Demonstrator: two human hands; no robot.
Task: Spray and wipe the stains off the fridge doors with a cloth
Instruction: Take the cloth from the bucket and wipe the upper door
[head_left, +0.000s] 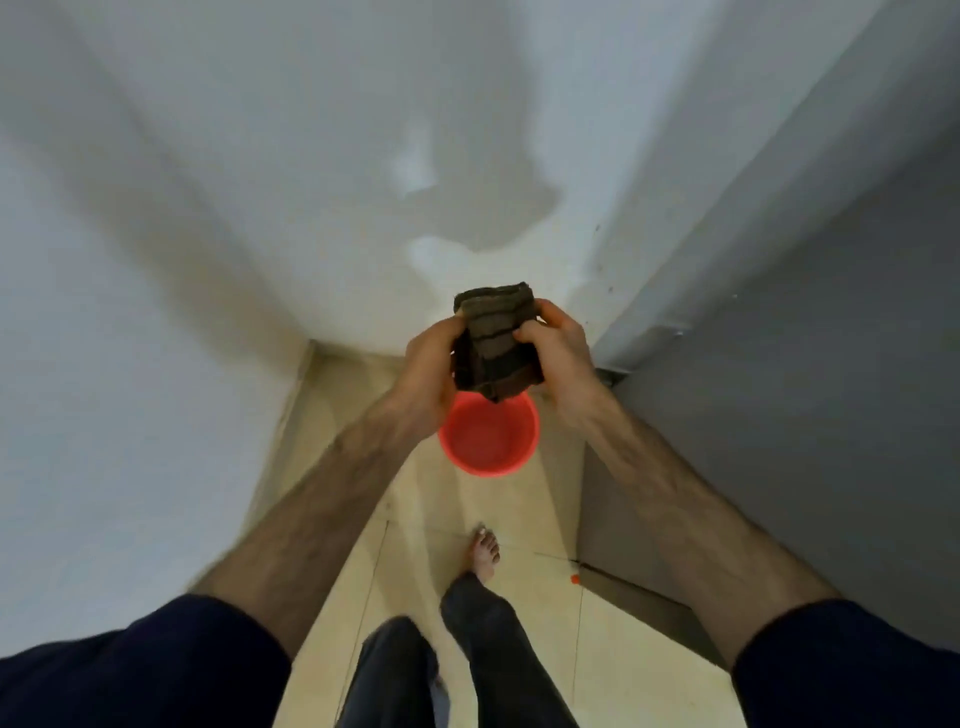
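Both hands grip a folded dark brown cloth (497, 340) from either side: the left hand (427, 371) closed on its left edge, the right hand (558, 353) closed on its right edge. They hold it above a red bucket (488, 436) standing on the tiled floor (597, 649). Beyond it is a white wall (208, 182) with a grey damp patch; the grey fridge door (805, 364) is at right.

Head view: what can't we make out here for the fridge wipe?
- Spray bottle: none in the head view.
- Stains: grey fridge door is blurred and cut off by the right edge.
- Bucket: top rim hidden behind the cloth; whether it holds water is unclear.
- Cloth: edges covered by the left hand and right hand; wet or dry, cannot tell.
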